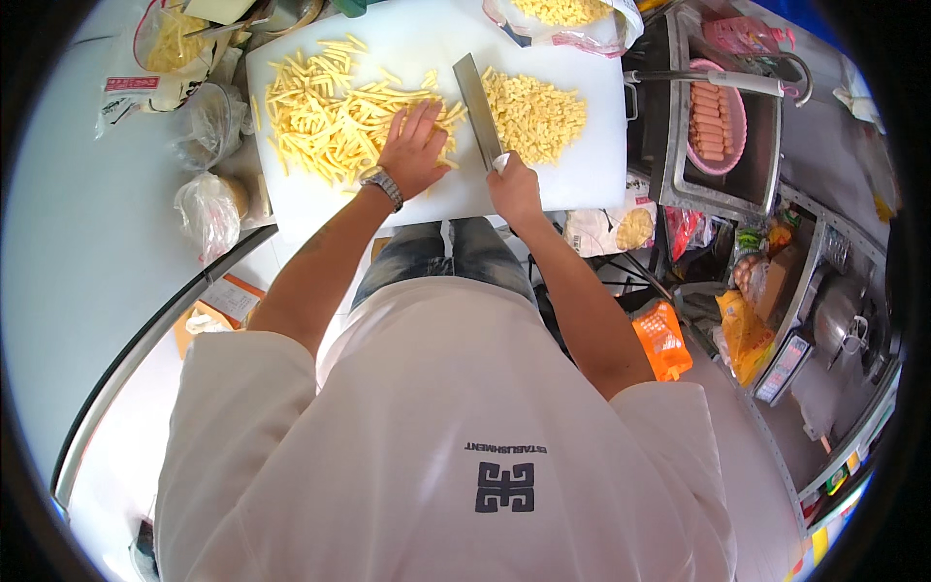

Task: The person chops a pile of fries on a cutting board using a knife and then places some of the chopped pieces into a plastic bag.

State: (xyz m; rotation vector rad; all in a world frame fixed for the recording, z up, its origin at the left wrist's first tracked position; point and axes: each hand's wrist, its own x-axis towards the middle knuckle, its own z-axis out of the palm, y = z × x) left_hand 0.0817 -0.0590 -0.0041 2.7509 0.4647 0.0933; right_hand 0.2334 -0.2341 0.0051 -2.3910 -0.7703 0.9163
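Under my left hand [414,149] lies the right part of a spread of pale yellow potato strips [320,124]; the palm is down on them. My right hand [515,190] grips the handle of a cleaver [478,109], whose broad blade points away from me. Right of the blade is a heap of short cut potato pieces [538,116]. Both piles rest on a white cutting board [429,29]. At the board's far right edge, a plastic bag [618,29] holds more short pieces [564,11].
Right of the board, a metal sink [734,190] holds a pink basket [709,169] of sausages [707,120]. A faucet [698,76] reaches across it. To the left are a bag of strips [174,44] and a plastic-wrapped container [211,211]. Shelves [789,320] with packages stand at the lower right.
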